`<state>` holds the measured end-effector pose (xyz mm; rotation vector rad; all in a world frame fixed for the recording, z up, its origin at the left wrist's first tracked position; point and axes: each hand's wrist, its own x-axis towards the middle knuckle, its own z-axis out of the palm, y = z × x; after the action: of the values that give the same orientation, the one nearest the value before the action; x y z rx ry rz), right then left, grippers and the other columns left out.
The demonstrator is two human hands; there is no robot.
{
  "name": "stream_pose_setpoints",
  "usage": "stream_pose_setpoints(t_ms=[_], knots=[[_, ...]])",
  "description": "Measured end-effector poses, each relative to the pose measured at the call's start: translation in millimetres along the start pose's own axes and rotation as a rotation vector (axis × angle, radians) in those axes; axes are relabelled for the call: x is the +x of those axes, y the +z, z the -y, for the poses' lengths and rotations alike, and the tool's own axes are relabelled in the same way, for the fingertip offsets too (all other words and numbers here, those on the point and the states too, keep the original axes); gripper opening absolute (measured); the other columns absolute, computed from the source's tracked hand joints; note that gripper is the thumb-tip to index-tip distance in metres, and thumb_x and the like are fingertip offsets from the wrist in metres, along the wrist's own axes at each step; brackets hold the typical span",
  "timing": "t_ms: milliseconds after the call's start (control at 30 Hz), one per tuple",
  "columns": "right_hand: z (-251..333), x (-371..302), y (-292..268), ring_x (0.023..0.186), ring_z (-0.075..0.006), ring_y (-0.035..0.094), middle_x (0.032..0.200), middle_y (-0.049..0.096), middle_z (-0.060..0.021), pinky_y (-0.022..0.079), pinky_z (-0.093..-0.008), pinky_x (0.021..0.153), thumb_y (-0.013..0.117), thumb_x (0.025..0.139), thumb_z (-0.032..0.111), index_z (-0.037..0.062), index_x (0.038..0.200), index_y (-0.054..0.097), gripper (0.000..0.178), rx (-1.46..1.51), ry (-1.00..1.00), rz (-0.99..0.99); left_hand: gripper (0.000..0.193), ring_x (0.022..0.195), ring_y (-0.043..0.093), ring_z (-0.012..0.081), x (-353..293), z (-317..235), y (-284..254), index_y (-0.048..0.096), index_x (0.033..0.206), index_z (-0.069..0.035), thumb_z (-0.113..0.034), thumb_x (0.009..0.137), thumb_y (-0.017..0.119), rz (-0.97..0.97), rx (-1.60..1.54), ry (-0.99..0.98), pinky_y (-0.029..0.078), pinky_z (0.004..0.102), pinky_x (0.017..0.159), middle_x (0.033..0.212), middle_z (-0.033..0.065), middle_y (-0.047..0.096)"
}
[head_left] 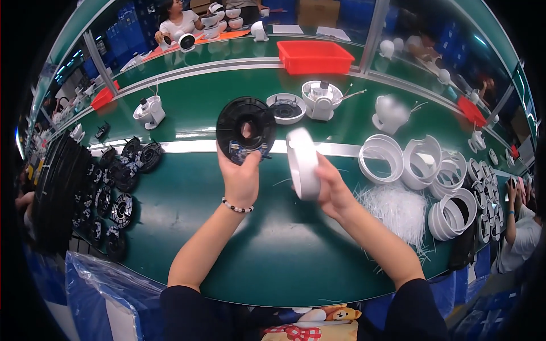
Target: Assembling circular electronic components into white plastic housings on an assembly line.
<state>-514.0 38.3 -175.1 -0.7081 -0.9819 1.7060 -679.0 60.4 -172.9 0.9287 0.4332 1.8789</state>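
Note:
My left hand [241,181], with a beaded bracelet at its wrist, grips a black round plastic housing [230,120] raised over the bench. The housing has a hole in its middle, and a small blue circuit board [239,151] shows at its lower edge by my thumb. To the right, my right hand [335,193] is closed around a white plastic ring [307,167], tilted on edge and slightly blurred. The two parts are apart. Just behind them lies a shallow white round cover [286,109] with a dark part inside.
Black round parts with boards [121,210] cluster on the left beside a stack of black discs [60,187]. On the right are white rings [381,159] and a heap of clear thin strips [398,213]. White camera bodies [322,102] and a red bin [314,57] stand beyond.

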Motion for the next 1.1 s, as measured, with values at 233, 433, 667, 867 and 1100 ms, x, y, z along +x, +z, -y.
stream_pose_setpoints(t_ms=[233,433,667,867,1100], knots=[[12,11,32,0.119,-0.0272,0.029,0.131,0.022,-0.0208,0.026,-0.0387,0.097,0.069,0.063,0.022,-0.0013,0.132,-0.002,0.102,0.027,-0.169,0.063,0.069,0.103,0.046,0.0197,-9,-15,-11,0.025,0.126,-0.008,0.003,0.066,0.056,0.340,-0.007,-0.415,0.044,0.0375,0.082,0.115,0.0085,0.041],[14,28,25,0.122,-0.0271,0.024,0.131,0.022,-0.0215,0.020,-0.0354,0.100,0.078,0.053,0.022,0.0001,0.132,-0.002,0.115,-0.307,-0.370,0.223,0.065,0.107,0.046,0.0278,22,-52,-8,0.033,0.124,-0.008,-0.058,0.083,0.025,0.355,-0.091,-0.801,0.044,0.0502,0.080,0.120,0.0109,0.044],[4,25,30,0.121,-0.0254,0.027,0.133,0.021,-0.0195,0.021,-0.0372,0.100,0.073,0.059,0.023,-0.0008,0.132,-0.002,0.107,0.052,-0.262,-0.018,0.040,0.104,0.047,0.0259,23,-33,-33,0.039,0.114,0.002,-0.021,0.082,0.034,0.153,-0.297,-0.609,0.036,0.0415,0.092,0.111,0.0120,0.049],[-15,30,40,0.121,-0.0262,0.027,0.132,0.019,-0.0244,0.025,-0.0326,0.098,0.079,0.054,0.024,-0.0053,0.131,-0.002,0.115,-0.343,-0.379,0.032,0.056,0.111,0.041,0.0282,5,-23,-45,0.032,0.126,-0.008,-0.020,0.072,0.045,0.331,-0.486,-0.680,0.030,0.0428,0.095,0.118,0.0106,0.044],[-17,29,52,0.117,-0.0341,0.028,0.123,0.027,-0.0267,0.024,-0.0378,0.098,0.076,0.049,0.034,-0.0077,0.130,0.006,0.115,-0.969,-0.612,0.070,0.065,0.105,0.046,0.0300,7,-29,-49,0.040,0.119,-0.005,-0.057,0.081,0.034,0.163,-0.412,-0.772,0.039,0.0460,0.089,0.114,0.0163,0.047]])
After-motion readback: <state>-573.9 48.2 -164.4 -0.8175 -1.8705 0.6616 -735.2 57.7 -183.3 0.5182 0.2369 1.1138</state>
